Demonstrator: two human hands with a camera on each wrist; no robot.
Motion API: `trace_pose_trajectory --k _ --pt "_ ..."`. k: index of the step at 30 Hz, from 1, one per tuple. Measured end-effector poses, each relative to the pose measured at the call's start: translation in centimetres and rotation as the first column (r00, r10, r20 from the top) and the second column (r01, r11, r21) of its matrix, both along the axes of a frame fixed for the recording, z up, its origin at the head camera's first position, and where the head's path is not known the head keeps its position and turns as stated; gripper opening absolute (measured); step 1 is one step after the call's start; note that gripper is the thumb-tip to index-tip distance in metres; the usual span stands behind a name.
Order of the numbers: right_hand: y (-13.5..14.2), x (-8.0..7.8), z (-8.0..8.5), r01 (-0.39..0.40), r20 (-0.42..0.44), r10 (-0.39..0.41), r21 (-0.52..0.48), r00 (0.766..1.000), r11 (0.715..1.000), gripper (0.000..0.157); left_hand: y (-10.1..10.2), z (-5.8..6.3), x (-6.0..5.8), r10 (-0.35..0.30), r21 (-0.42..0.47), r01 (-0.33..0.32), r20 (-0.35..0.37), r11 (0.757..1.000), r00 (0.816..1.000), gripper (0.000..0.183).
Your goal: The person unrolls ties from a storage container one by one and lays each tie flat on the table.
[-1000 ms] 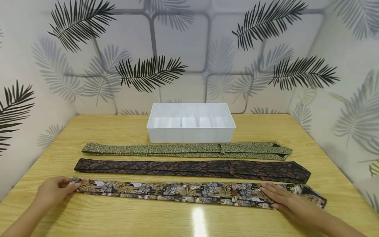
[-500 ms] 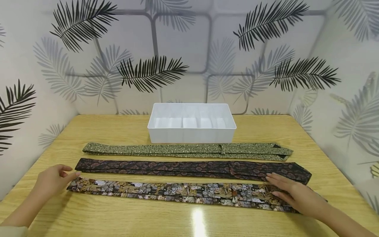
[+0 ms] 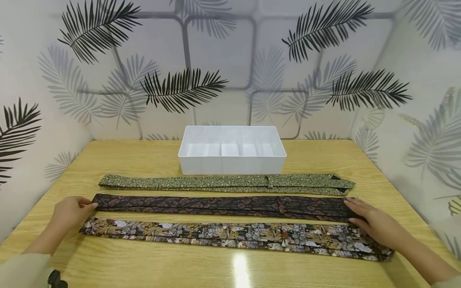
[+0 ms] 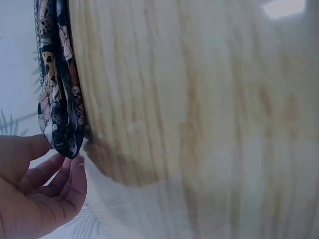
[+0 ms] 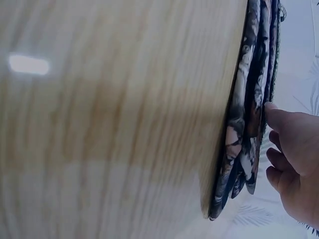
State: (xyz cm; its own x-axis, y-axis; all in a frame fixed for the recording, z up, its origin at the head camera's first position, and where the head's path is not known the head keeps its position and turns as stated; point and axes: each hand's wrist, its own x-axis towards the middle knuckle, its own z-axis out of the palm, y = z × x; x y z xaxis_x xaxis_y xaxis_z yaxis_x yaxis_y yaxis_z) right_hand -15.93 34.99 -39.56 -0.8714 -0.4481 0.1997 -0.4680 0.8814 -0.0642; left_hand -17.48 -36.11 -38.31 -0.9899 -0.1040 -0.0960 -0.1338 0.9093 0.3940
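Three folded neckties lie in rows across the wooden table. In the head view my left hand (image 3: 71, 214) is at the left fold of the dark paisley necktie (image 3: 187, 204), its thumb and forefinger pinching that end. At the other end my right hand (image 3: 379, 226) rests on the same necktie with its fingers laid across the wide part, covering the tip. Nearest me is the multicoloured patterned necktie (image 3: 216, 236); its left fold (image 4: 62, 114) shows large in the left wrist view, in front of the left hand's fingers. A green floral necktie (image 3: 201, 182) lies farthest back.
Behind the neckties stands a white divided box (image 3: 232, 165) with several compartments. The table (image 3: 144, 264) meets a leaf-patterned backdrop (image 3: 223, 60) at the back and sides.
Both hands have moved away from me, from the multicoloured necktie to the ends of the dark paisley one. The right hand has also slid rightward. The multicoloured necktie's right end looks rearranged.
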Motion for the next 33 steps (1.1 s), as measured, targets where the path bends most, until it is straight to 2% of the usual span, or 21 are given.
trace_pose_trajectory --k 5,10,15,21,26,30,33 --pt "0.2 -0.5 0.0 0.051 0.121 -0.051 0.007 0.991 0.999 0.046 0.0 -0.2 -0.4 0.031 0.026 -0.031 0.003 0.999 1.000 0.047" --pt "-0.2 -0.8 -0.3 0.056 0.166 -0.055 -0.001 0.985 0.998 0.044 0.1 -0.3 -0.7 0.087 0.041 -0.086 -0.008 0.995 0.996 0.038" --pt "-0.6 -0.9 -0.3 0.050 0.166 -0.047 -0.017 0.985 0.999 0.043 0.0 -0.2 -0.9 0.114 0.050 -0.114 -0.010 0.992 0.993 0.036" --pt "-1.0 -1.3 -0.2 0.030 0.158 -0.026 -0.022 0.987 0.999 0.043 -0.6 -0.2 -1.0 0.099 -0.001 -0.099 -0.035 0.995 0.994 0.034" --pt "-1.2 -1.3 -0.2 0.030 0.157 -0.027 -0.021 0.987 0.999 0.044 -0.8 -0.3 -0.8 0.098 -0.008 -0.098 -0.029 0.995 0.995 0.035" --pt "-1.4 -0.5 -0.2 0.025 0.104 -0.024 -0.016 0.994 1.000 0.048 -0.5 -0.2 -0.2 0.087 -0.023 -0.090 -0.096 0.996 0.992 0.037" --pt "-1.6 0.4 -0.2 -0.020 0.040 0.021 -0.026 0.999 0.999 0.048 -0.3 0.1 0.5 0.062 -0.040 -0.068 -0.146 0.997 0.987 0.043"
